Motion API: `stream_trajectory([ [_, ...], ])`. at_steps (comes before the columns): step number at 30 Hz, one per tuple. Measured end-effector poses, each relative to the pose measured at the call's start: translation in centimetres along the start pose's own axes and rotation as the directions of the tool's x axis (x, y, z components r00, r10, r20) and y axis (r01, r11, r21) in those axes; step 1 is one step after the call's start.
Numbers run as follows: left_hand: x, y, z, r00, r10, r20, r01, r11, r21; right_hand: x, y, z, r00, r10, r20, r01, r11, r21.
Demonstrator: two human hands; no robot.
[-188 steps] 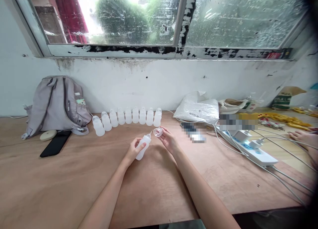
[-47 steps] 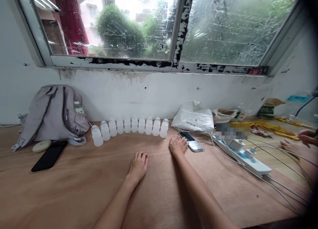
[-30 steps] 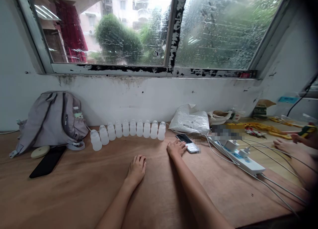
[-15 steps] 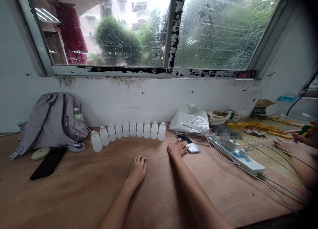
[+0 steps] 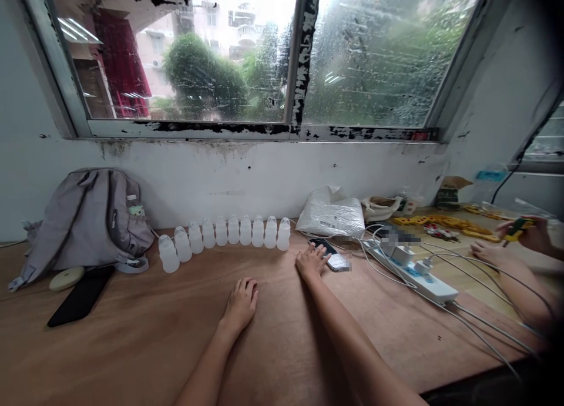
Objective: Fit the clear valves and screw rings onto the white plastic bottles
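Observation:
My left hand [image 5: 241,304] lies palm down on the wooden table [image 5: 273,335], fingers loosely bent and nothing held. Farther right, my right hand [image 5: 311,262] rests with spread fingers at the left edge of a smartphone [image 5: 337,261], its fingertips over part of the screen. The phone lies flat with its display lit. Beyond my hands, several frosted white bottles with clear caps [image 5: 233,231] stand upright in a slightly curved row near the wall. Neither hand touches them.
A grey backpack [image 5: 94,218], a black flat case [image 5: 81,297] and a round cream object [image 5: 67,278] are at left. Right are a white plastic package [image 5: 332,212], a power strip [image 5: 434,287] with cables, and another person's hands [image 5: 489,253] with a yellow-green screwdriver [image 5: 519,227].
The view has shifted slightly to the right. My hands keep their places on the table and phone. The other person's screwdriver has come further into view.

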State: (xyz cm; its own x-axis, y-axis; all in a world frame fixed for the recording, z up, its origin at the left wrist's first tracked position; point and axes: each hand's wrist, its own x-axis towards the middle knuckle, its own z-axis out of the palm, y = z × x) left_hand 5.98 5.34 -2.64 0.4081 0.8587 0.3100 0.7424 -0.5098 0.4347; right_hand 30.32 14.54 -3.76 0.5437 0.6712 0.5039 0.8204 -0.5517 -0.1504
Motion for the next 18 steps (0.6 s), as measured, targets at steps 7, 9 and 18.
stream_trajectory([
  [7,0.1,-0.1,-0.1,1.0,0.008,0.012,-0.008,1.0,-0.003,3.6,6.4,0.2,0.993,0.02,0.117,-0.024,0.999,0.034],
  [9,0.1,0.0,-0.2,1.0,-0.002,0.017,0.002,1.0,-0.001,4.9,8.3,0.1,0.958,0.106,0.267,-0.121,0.992,0.043],
  [18,0.1,0.2,-0.3,1.0,-0.009,0.007,0.009,1.0,-0.008,9.4,9.6,-0.1,0.831,0.03,0.555,-0.095,0.991,0.089],
])
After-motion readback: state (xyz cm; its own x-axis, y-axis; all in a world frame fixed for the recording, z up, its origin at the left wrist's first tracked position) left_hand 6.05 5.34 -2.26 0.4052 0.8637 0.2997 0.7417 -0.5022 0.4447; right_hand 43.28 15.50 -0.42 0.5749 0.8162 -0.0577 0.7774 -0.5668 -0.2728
